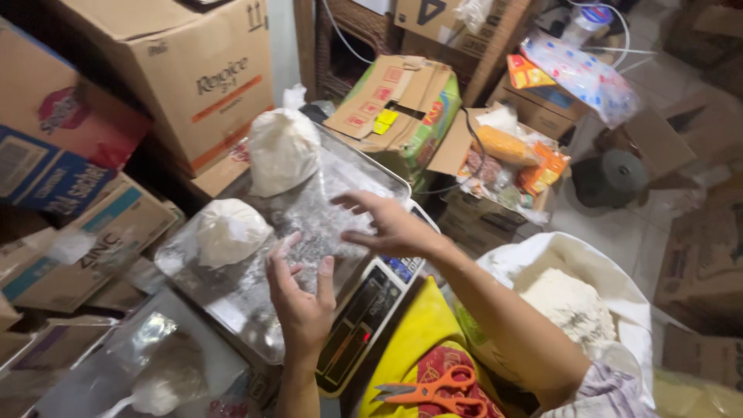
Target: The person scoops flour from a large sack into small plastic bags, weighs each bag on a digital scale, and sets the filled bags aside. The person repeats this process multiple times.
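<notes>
Two hands hover over the steel pan of the weighing scale (255, 302), and between them sits a clear plastic bag (329, 220), flimsy and near invisible. Left hand (302, 298) is open, fingers up, touching the film's near edge; right hand (387, 224) is spread wide, palm down over the far edge, gripping nothing firmly. That film looks light, slippery and soft, so best pinched at the mouth. Two tied bags of white powder (228, 231) rest on the pan beyond. Orange scissors (429, 389) lie below.
</notes>
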